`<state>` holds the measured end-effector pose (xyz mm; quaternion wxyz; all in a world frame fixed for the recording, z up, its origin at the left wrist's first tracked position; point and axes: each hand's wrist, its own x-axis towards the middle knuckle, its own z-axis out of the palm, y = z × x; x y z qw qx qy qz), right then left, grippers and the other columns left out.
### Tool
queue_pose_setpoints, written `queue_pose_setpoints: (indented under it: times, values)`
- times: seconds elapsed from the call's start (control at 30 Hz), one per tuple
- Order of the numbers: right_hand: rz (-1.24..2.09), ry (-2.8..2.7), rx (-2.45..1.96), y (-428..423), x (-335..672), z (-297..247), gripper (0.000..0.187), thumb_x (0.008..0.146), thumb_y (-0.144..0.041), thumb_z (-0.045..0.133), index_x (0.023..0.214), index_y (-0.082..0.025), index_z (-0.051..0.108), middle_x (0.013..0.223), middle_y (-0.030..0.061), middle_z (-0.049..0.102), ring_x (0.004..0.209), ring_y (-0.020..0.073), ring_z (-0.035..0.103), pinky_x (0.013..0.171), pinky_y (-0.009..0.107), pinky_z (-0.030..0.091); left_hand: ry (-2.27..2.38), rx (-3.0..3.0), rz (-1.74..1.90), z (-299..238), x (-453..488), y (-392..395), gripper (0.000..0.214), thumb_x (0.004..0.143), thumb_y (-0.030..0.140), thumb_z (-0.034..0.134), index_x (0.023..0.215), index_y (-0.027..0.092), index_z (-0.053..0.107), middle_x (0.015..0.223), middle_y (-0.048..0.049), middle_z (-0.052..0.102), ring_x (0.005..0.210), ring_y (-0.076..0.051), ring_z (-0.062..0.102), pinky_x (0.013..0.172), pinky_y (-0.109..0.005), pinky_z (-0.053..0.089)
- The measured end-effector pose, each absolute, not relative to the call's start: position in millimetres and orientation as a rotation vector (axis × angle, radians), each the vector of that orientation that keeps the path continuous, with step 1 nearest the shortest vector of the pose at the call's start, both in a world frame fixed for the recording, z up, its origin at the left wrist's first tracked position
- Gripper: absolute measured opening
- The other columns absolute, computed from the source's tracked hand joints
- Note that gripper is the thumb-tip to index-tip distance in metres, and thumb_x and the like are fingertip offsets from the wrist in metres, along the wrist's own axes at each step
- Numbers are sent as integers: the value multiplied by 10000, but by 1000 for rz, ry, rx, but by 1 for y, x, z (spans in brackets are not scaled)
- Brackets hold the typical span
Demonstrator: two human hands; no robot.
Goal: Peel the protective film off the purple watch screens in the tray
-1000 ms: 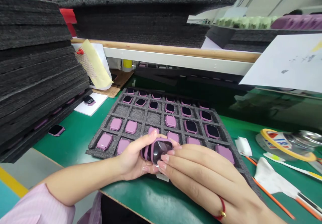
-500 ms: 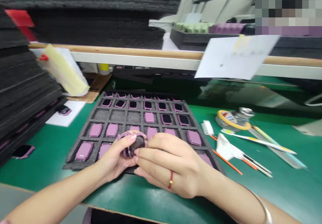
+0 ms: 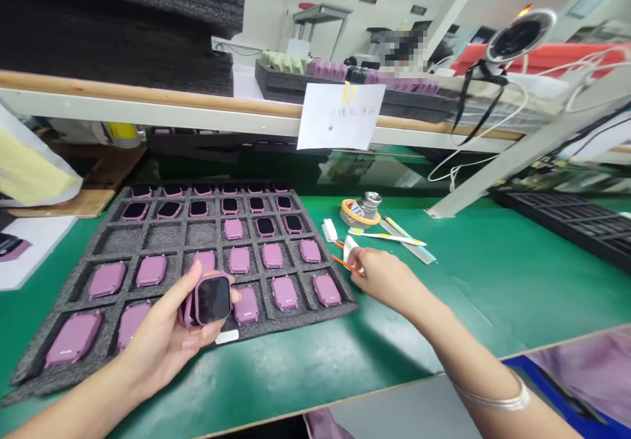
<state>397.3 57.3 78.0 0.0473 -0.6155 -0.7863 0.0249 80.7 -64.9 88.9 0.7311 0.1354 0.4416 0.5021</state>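
Observation:
My left hand (image 3: 170, 324) is closed around a purple smartwatch case (image 3: 213, 300) with a dark screen turned up. Behind its edge, between my fingers, shows another purple rim, perhaps a second case. My right hand (image 3: 382, 275) reaches down at the tools right of the foam tray (image 3: 224, 334), its fingers curled together over a white cloth (image 3: 350, 247) and thin orange sticks (image 3: 346, 265). What those fingertips grip is hidden. In the grey tray sit purple watch cases (image 3: 284, 292), some back side up, others with dark screens up; several compartments at its left are bare.
Beyond my right hand lie a toothbrush (image 3: 389, 236), a white brush head (image 3: 329, 230), a tape roll (image 3: 357, 214) and a small metal-topped bottle (image 3: 371, 202). A shelf (image 3: 266, 123) crosses overhead, with a slanted post (image 3: 513, 143) at right. A black tray (image 3: 566, 225) lies far right.
The view has swung to the right. My right hand has left the watch case and moved to the tools; my left hand still holds the case, screen now showing.

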Motion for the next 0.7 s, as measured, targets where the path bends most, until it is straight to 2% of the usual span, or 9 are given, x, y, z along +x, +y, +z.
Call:
queue_pose_setpoints:
  times: [0.07, 0.17, 0.27, 0.33, 0.4, 0.5, 0.63, 0.7]
  values:
    - [181, -2339, -1845, 60, 405, 72, 127, 674, -62, 632, 674, -184, 665, 611, 43, 698, 564, 204, 652, 529, 274, 395, 939, 277, 1104, 88, 80, -64, 354, 880, 462, 680, 955, 117, 709, 805, -79, 689, 406, -12, 397, 393, -122, 336]
    - [282, -2145, -1768, 73, 421, 80, 85, 811, -225, 611, 768, -202, 681, 564, 20, 688, 561, 214, 678, 560, 292, 477, 901, 279, 1111, 86, 78, -65, 314, 883, 433, 680, 961, 130, 708, 794, -65, 667, 408, -14, 399, 376, -114, 316]
    - [268, -1859, -1675, 98, 438, 94, 285, 954, -387, 451, 913, -200, 661, 801, 94, 779, 777, 248, 759, 708, 343, 579, 900, 318, 1116, 85, 78, -65, 294, 885, 413, 680, 956, 129, 708, 802, -70, 669, 416, -15, 402, 376, -111, 321]
    - [258, -1702, -1614, 117, 445, 99, 340, 989, -394, 364, 990, -192, 637, 1023, 143, 778, 922, 249, 765, 790, 356, 605, 908, 331, 1112, 84, 78, -65, 302, 881, 415, 683, 956, 124, 709, 801, -74, 672, 419, -18, 405, 378, -114, 328]
    - [272, -1605, -1588, 134, 448, 99, 336, 991, -371, 355, 994, -179, 630, 1115, 169, 755, 953, 242, 766, 814, 348, 615, 914, 327, 1117, 84, 78, -65, 312, 870, 419, 696, 953, 119, 711, 794, -75, 676, 415, -18, 401, 375, -117, 325]
    - [298, -1543, -1613, 150, 446, 98, 284, 964, -328, 434, 898, -159, 652, 1002, 174, 774, 909, 255, 774, 841, 361, 610, 916, 317, 1119, 84, 78, -64, 330, 831, 430, 739, 943, 121, 715, 797, -77, 690, 414, -21, 406, 373, -121, 319]
    - [290, -1535, -1670, 155, 437, 108, 259, 924, -290, 540, 738, -166, 671, 813, 155, 766, 845, 306, 768, 910, 461, 568, 885, 354, 1094, 84, 79, -64, 372, 768, 453, 800, 914, 122, 714, 792, -79, 709, 402, -19, 413, 369, -123, 296]
    - [309, -1563, -1651, 150, 424, 116, 254, 923, -274, 558, 726, -170, 680, 786, 148, 759, 854, 312, 761, 945, 485, 547, 873, 368, 1092, 82, 80, -63, 371, 771, 455, 800, 912, 124, 712, 790, -79, 713, 398, -19, 425, 369, -120, 277]
